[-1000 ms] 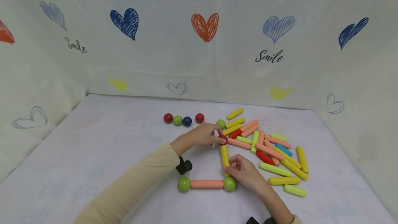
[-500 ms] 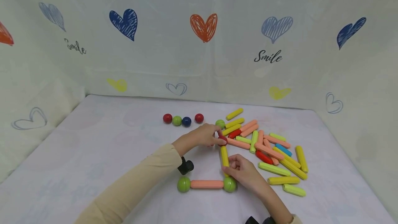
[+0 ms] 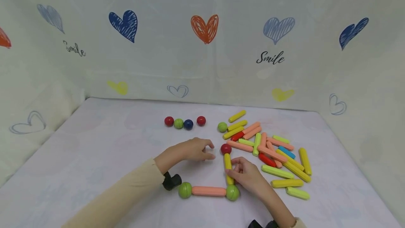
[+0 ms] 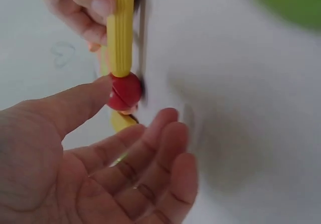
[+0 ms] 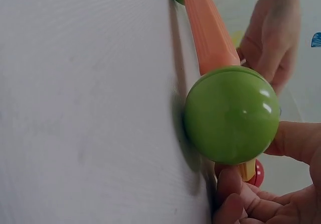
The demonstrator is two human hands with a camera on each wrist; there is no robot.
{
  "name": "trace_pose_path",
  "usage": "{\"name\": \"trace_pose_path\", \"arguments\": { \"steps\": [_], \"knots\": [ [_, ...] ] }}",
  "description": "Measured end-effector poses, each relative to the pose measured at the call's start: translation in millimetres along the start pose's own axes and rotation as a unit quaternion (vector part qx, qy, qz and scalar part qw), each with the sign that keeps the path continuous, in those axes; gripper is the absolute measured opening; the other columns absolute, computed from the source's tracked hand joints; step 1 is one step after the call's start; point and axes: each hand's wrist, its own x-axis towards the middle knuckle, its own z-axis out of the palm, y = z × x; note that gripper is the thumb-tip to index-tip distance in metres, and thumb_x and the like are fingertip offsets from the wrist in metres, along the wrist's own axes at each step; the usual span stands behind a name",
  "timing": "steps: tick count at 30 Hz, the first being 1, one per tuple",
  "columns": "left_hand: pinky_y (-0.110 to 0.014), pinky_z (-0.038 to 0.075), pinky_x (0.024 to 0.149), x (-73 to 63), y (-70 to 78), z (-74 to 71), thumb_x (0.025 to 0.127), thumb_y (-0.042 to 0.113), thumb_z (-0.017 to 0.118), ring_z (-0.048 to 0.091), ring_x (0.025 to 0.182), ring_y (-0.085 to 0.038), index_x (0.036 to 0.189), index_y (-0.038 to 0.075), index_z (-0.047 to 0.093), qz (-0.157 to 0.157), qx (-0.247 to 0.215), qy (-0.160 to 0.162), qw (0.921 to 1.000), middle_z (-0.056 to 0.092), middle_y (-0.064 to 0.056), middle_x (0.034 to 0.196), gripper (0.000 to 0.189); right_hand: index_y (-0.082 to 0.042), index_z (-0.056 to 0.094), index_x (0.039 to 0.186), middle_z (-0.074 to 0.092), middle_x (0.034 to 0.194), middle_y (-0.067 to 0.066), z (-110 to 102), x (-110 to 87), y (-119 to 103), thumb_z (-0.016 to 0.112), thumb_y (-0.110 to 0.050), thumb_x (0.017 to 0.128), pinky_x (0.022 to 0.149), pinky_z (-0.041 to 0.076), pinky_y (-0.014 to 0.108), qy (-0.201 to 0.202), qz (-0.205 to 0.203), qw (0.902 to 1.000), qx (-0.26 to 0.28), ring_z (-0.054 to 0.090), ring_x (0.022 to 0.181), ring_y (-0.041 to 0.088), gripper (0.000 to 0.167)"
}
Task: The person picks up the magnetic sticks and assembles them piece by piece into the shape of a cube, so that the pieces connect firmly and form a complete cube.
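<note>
My right hand (image 3: 248,174) pinches a yellow stick (image 3: 227,163) between thumb and fingers. That stick joins a red ball (image 3: 226,149) at its far end and a green ball (image 3: 232,192) at its near end. From this green ball an orange-pink stick (image 3: 209,191) runs left to another green ball (image 3: 185,190). My left hand (image 3: 193,149) hovers left of the red ball, apart from it, thumb and fingers spread with nothing between them. In the left wrist view the yellow stick (image 4: 120,28) meets the red ball (image 4: 125,92). The near green ball (image 5: 232,115) partly hides the right fingers in the right wrist view.
A loose pile of sticks (image 3: 272,154) in yellow, orange-pink, red, lime and blue lies to the right. Red, green and blue balls (image 3: 188,124) stand in a row at the back, and a lone green ball (image 3: 222,127) sits near the yellow sticks.
My left hand has let go of the red ball and drawn back to the left. My right hand still holds the yellow stick in much the same place.
</note>
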Motion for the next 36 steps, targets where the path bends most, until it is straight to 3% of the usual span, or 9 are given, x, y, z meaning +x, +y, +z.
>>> {"name": "trace_pose_path", "arguments": {
  "steps": [3,8,14,18,22,28,32,36],
  "knots": [
    [-0.028,0.044,0.065,-28.2,-11.3,3.3,0.086,0.034,0.065,0.053,0.071,-0.014,0.112,0.014,0.058,0.000,-0.015,-0.007,0.9999,0.058,0.000,0.078,0.033,-0.002,0.052,0.118,0.054,0.069,0.003,-1.9,0.4,0.1,0.068,-0.027,0.084,0.053,0.041,0.022,-0.010,-0.007,0.9999,-0.005,0.050,0.059,0.015,0.045],
    [-0.028,0.042,0.067,-69.7,-32.6,14.2,0.086,0.033,0.065,0.050,0.076,-0.013,0.106,0.013,0.059,0.035,-0.070,-0.003,0.9969,0.055,0.003,0.083,0.029,-0.002,0.047,0.124,0.056,0.076,0.004,-13.2,-0.3,-0.4,0.068,-0.029,0.084,0.056,0.046,0.025,-0.004,-0.017,0.9997,-0.015,0.053,0.060,0.015,0.052],
    [-0.025,0.040,0.074,-98.8,-53.6,34.6,0.084,0.042,0.065,0.047,0.089,-0.012,0.111,0.014,0.059,0.095,-0.107,0.067,0.9875,0.054,0.006,0.094,0.039,-0.006,0.046,0.128,0.056,0.097,0.008,-39.9,-1.6,-6.4,0.065,-0.028,0.087,0.067,0.049,0.024,0.049,-0.026,0.9976,-0.041,0.055,0.080,0.017,0.050],
    [-0.021,0.039,0.070,-108.1,-59.6,46.2,0.082,0.042,0.067,0.046,0.086,-0.009,0.114,0.015,0.058,0.103,-0.135,0.108,0.9795,0.053,0.006,0.095,0.043,-0.002,0.049,0.125,0.058,0.104,0.009,-60.6,-3.3,-5.1,0.062,-0.026,0.089,0.075,0.048,0.026,0.079,-0.072,0.9903,-0.089,0.053,0.093,0.020,0.044],
    [-0.020,0.041,0.068,-111.4,-60.4,52.9,0.082,0.039,0.068,0.046,0.082,-0.007,0.111,0.014,0.059,0.106,-0.171,0.133,0.9704,0.053,0.003,0.094,0.040,0.000,0.052,0.123,0.059,0.108,0.014,-78.5,-3.1,1.7,0.060,-0.022,0.091,0.083,0.049,0.037,0.105,-0.099,0.9811,-0.129,0.054,0.098,0.025,0.040],
    [-0.020,0.041,0.070,-112.9,-60.6,58.9,0.082,0.036,0.069,0.047,0.081,-0.006,0.106,0.014,0.062,0.110,-0.194,0.154,0.9627,0.053,0.004,0.087,0.034,0.003,0.051,0.125,0.052,0.123,0.023,-101.3,1.6,20.0,0.060,-0.025,0.090,0.082,0.050,0.045,0.096,-0.057,0.9789,-0.171,0.048,0.108,0.037,0.045],
    [-0.020,0.042,0.072,-115.1,-60.6,61.6,0.082,0.036,0.069,0.047,0.081,-0.005,0.106,0.015,0.062,0.114,-0.198,0.163,0.9597,0.053,0.005,0.087,0.033,0.003,0.055,0.120,0.050,0.119,0.025,-112.5,4.8,30.6,0.062,-0.018,0.088,0.082,0.047,0.052,0.086,-0.034,0.9751,-0.202,0.047,0.104,0.039,0.039],
    [-0.020,0.042,0.073,-116.3,-60.4,63.3,0.082,0.036,0.069,0.047,0.083,-0.005,0.105,0.017,0.062,0.116,-0.202,0.169,0.9577,0.054,0.006,0.087,0.031,0.004,0.057,0.115,0.054,0.109,0.024,-118.4,9.2,37.0,0.066,-0.016,0.084,0.074,0.047,0.043,0.075,-0.022,0.9732,-0.217,0.049,0.091,0.031,0.038]
  ]
}}
